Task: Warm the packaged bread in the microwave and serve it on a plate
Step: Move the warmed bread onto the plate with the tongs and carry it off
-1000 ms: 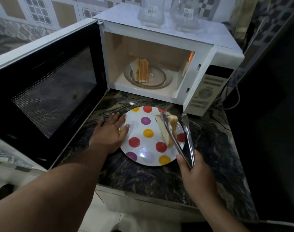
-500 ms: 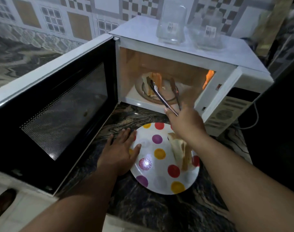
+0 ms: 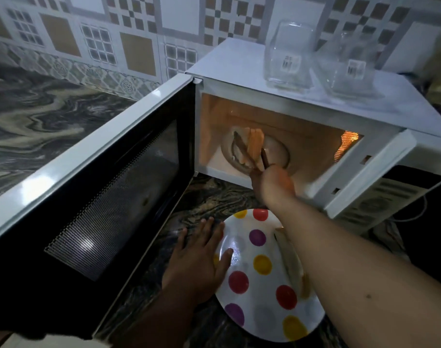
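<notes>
The white microwave (image 3: 302, 101) stands open and lit inside, its door (image 3: 94, 197) swung out to the left. Bread slices (image 3: 255, 144) stand on edge on the glass turntable (image 3: 277, 153). My right hand (image 3: 273, 183) reaches into the cavity holding metal tongs (image 3: 249, 153), whose arms sit on either side of the bread. My left hand (image 3: 202, 259) lies flat on the counter, fingers on the left rim of the polka-dot plate (image 3: 252, 292). One bread slice (image 3: 291, 262) lies on the plate, partly hidden by my right forearm.
Two clear glass containers (image 3: 288, 54) stand on top of the microwave. The control panel (image 3: 380, 204) is at the right, with a cable behind it. The dark marbled counter (image 3: 214, 194) runs under the door and plate; tiled wall behind.
My right hand lifted the tongs off the plate's slice and reached into the microwave, arms now around the standing bread. My left hand stayed at the plate's rim. The camera moved closer.
</notes>
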